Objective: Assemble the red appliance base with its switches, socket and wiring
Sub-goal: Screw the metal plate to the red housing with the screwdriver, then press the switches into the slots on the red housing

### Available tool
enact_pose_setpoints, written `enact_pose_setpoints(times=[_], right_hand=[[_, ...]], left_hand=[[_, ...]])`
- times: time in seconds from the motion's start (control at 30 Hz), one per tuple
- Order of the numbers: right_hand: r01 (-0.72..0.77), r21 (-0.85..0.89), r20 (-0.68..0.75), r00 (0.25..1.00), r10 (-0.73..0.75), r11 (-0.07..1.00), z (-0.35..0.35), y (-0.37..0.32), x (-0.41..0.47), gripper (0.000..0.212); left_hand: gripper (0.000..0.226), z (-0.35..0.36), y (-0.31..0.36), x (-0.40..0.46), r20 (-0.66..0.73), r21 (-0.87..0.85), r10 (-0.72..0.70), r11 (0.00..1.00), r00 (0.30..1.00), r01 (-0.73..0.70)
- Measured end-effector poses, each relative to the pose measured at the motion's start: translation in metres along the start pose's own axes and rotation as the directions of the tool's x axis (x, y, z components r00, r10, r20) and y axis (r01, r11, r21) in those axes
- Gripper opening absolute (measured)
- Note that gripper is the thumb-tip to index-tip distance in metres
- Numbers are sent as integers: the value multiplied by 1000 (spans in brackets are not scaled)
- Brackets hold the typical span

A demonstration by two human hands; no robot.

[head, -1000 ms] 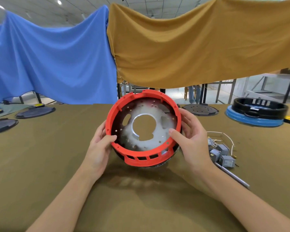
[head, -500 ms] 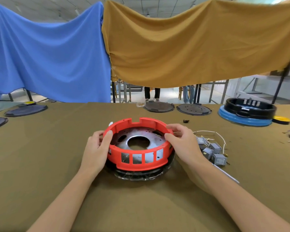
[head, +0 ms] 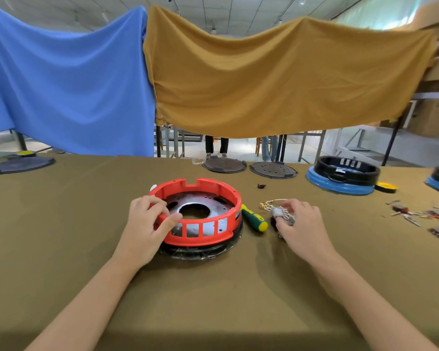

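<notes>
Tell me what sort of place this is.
Probably a factory assembly bench: a red appliance base on a cloth-covered worktable, more black and blue bases in a row, and a screwdriver beside loose parts.

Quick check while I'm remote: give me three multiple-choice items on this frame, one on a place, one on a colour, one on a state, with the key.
1. The screwdriver lies:
A. right of the red base
B. inside it
C. left of it

2. Its handle is:
A. blue and white
B. green and yellow
C. all black

3. The left hand:
A. lies flat on the table
B. grips the base's rim
C. holds the screwdriver

Key: 1 A, it sits between base and right hand. 2 B, green grip, yellow end. 3 B, thumb and fingers pinch the rim.
</notes>
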State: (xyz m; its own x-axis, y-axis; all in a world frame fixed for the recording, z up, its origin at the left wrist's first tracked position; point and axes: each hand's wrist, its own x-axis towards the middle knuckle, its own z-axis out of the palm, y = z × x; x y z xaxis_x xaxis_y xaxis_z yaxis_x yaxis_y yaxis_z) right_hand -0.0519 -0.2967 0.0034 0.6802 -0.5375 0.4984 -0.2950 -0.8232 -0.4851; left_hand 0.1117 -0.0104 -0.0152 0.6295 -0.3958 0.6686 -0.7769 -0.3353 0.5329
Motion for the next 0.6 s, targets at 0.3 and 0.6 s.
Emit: enact_pose_setpoints(times=[0.3,0.6], right_hand=[[148,-297,67,989,-134,943,4,8,-27,27],[242,-124,-40,968,-249,962,-1,3,-32,35]], left_hand=[[37,-4,23,-15,-69,77,27,997,997,-21],[51,-7,34,-32,6,232,44,972,999,-44]])
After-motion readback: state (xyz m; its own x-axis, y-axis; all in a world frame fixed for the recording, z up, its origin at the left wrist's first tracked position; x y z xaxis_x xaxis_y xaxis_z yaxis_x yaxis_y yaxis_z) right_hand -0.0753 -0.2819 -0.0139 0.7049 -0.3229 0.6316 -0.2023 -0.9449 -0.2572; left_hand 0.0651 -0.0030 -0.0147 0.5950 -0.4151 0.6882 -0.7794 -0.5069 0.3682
